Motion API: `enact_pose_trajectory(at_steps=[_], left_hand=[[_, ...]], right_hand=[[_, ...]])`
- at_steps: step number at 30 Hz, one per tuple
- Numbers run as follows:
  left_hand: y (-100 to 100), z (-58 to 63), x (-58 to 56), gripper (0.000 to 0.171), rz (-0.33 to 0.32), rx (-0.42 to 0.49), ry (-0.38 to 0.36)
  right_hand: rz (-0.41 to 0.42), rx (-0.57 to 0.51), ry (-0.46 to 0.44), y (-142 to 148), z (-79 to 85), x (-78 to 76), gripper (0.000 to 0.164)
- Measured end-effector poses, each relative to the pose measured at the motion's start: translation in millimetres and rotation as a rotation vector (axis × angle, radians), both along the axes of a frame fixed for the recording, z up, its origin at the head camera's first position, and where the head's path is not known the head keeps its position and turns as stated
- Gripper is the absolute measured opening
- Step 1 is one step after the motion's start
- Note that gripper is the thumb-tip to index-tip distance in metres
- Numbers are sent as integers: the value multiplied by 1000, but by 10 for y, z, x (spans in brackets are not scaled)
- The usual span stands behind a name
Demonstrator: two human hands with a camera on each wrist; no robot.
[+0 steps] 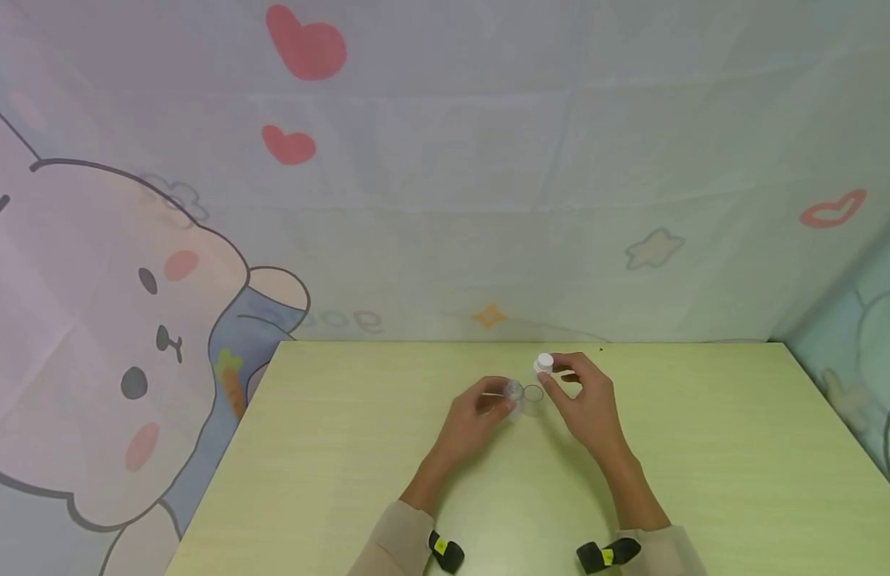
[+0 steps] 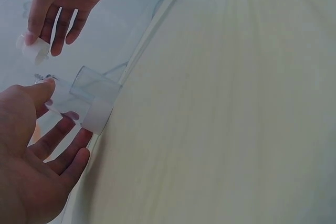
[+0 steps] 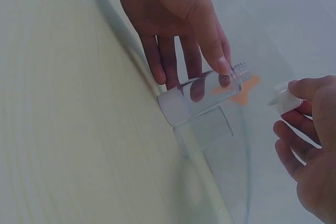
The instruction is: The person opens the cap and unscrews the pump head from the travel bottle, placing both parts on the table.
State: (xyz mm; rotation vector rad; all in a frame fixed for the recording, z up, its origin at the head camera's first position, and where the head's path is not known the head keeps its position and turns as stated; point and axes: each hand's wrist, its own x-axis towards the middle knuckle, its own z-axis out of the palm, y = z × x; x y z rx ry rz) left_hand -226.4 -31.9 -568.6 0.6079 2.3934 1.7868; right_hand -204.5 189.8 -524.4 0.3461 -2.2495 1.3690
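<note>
Upright on the table, a clear bottle (image 3: 207, 92) with a bare threaded neck and a whitish lower part is held by my left hand (image 1: 469, 420), thumb and fingers around its upper body. Right beside it stands a clear open-topped cylinder (image 3: 210, 129), touched by neither hand. My right hand (image 1: 588, 404) pinches a small white cap (image 3: 286, 98) between thumb and fingertips. That cap is apart from the bottle, up and to the right of its neck; a short nub sticks out of it in the right wrist view.
A pale wooden table (image 1: 329, 464) lies under both hands. Behind its back edge hangs a printed cloth (image 1: 445, 160) with hearts and a cartoon animal. Black wrist devices (image 1: 446, 552) sit at both sleeves.
</note>
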Motion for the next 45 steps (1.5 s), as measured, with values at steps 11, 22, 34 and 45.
enact_pose_trajectory(at_steps=[11, 22, 34, 45], left_hand=[[-3, -2, -11, 34, 10, -4, 6], [-5, -6, -25, 33, 16, 10, 27], [-10, -28, -41, 33, 20, 7, 52], [-20, -57, -45, 36, 21, -8, 25]], right_hand=[[-1, -11, -2, 15, -14, -9, 26], [-8, -2, 2, 21, -44, -35, 25], [-20, 6, 6, 50, -53, -31, 26], [-31, 5, -9, 72, -77, -30, 26]])
